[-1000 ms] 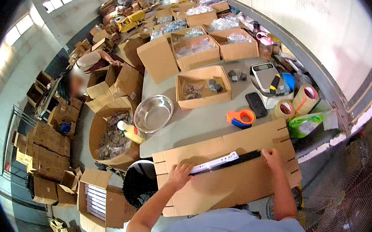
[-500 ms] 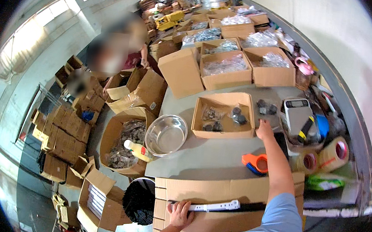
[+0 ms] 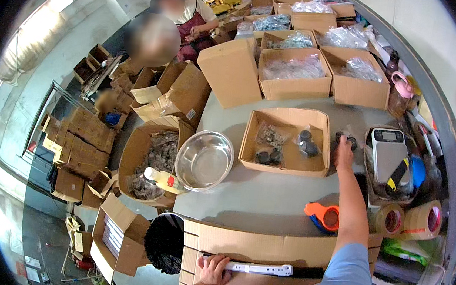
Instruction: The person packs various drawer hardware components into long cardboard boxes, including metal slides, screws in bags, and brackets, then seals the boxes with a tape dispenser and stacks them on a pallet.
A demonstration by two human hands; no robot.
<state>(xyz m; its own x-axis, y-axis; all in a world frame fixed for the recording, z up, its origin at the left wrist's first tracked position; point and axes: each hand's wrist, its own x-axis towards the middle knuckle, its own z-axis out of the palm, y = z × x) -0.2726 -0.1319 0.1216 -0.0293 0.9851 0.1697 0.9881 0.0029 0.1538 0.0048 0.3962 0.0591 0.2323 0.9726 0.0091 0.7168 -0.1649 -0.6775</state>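
Observation:
My left hand is closed around the left end of a white slotted metal rail, which lies with a dark strip on a flattened cardboard sheet. On the grey table, just right of a shallow cardboard box, my right hand has its fingers on a clear bag of black round parts. They look closed on it, though the fingers partly hide it. Inside the shallow box lie a bag of small metal parts, a bag of black round parts and some smaller black pieces.
An orange tape dispenser, a white scale and tape rolls flank my right arm. Left are a steel bowl, a yellowish bottle and a box of bagged parts. A co-worker stands beyond; bag-filled boxes line the back.
My right hand has moved forward from beside the shallow box onto the bag of black round parts. My left hand stays on the rail. The view has shifted, and the co-worker appears more upright.

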